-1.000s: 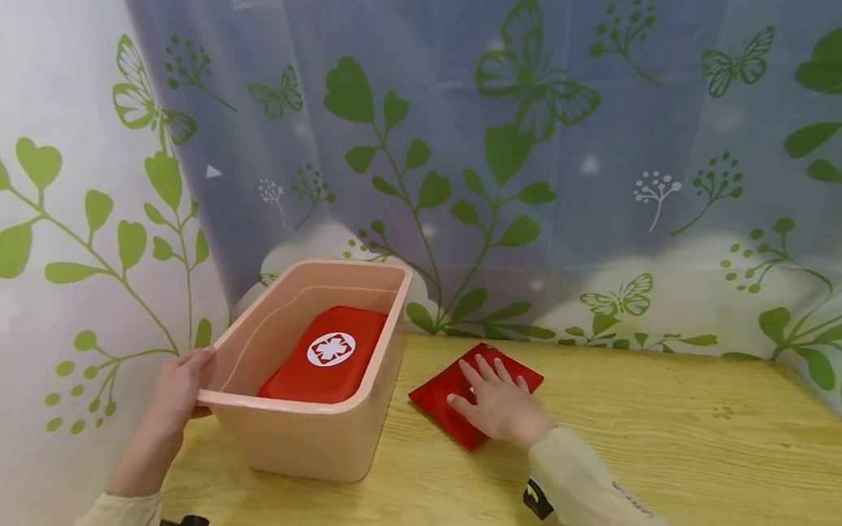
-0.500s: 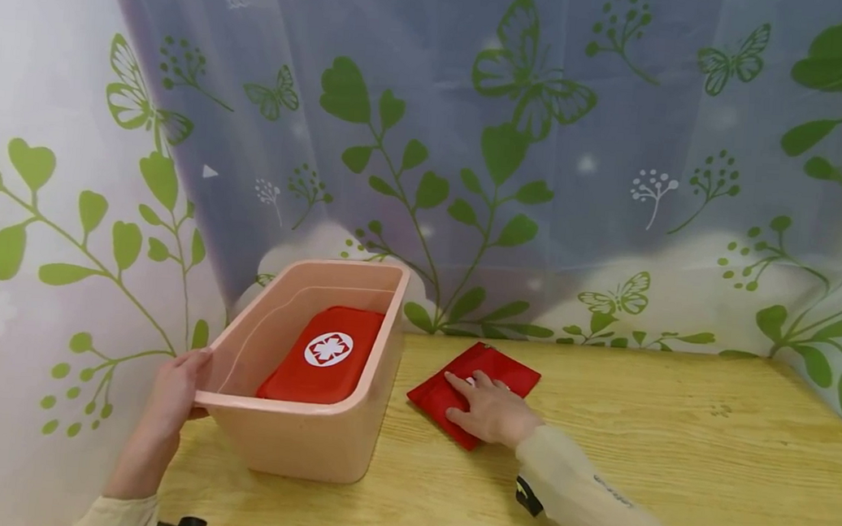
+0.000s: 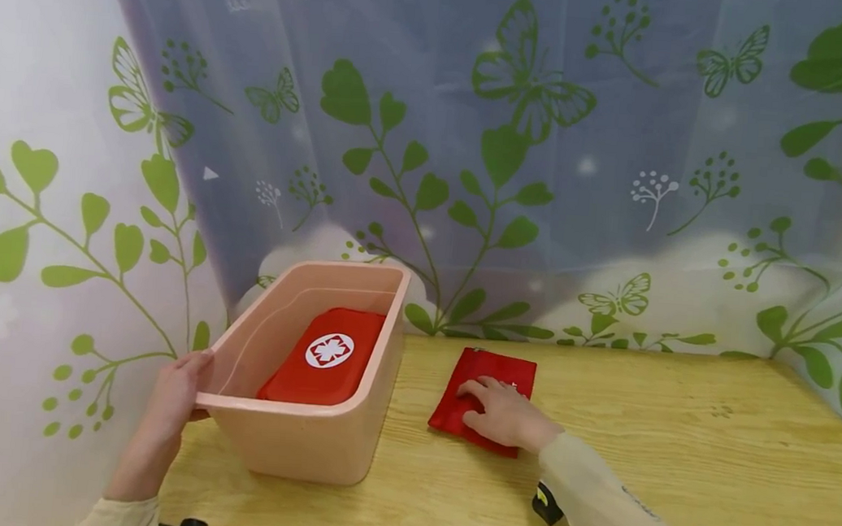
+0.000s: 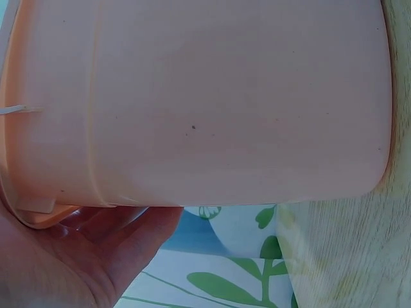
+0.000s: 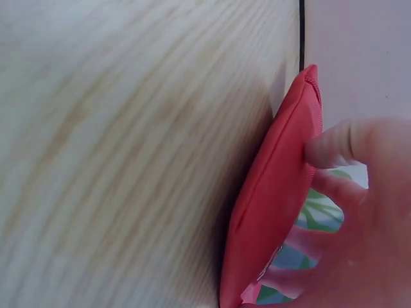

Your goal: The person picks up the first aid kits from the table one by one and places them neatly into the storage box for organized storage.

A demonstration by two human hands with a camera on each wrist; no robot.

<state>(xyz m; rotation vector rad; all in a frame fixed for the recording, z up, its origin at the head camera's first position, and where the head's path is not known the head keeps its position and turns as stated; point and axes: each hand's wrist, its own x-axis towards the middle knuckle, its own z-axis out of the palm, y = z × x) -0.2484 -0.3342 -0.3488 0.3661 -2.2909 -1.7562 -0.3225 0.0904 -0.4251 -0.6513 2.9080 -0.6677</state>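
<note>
My left hand [image 3: 171, 396] holds the near left corner of a pink plastic bin [image 3: 313, 443], with the rim in its grip; in the left wrist view that hand [image 4: 83, 256] lies at the bin's rim and wall [image 4: 225, 109]. A red zippered case [image 3: 350, 331] with a white cross emblem lies inside the bin. To the bin's right, my right hand [image 3: 509, 416] rests on a flat red zippered pouch [image 3: 456, 396] on the table. The right wrist view shows thumb and spread fingertips touching the upper face of the pouch [image 5: 273, 186]; the hand covers part of its white print.
The wooden table [image 3: 672, 444] runs to the right of the pouch. Behind stands a curtain [image 3: 427, 174] printed with leaves and butterflies, and another patterned sheet [image 3: 46, 269] hangs on the left, close to my left arm.
Under my right hand the red pouch has turned, its near left corner shifting right and away from the bin. My left hand and the bin have stayed in place.
</note>
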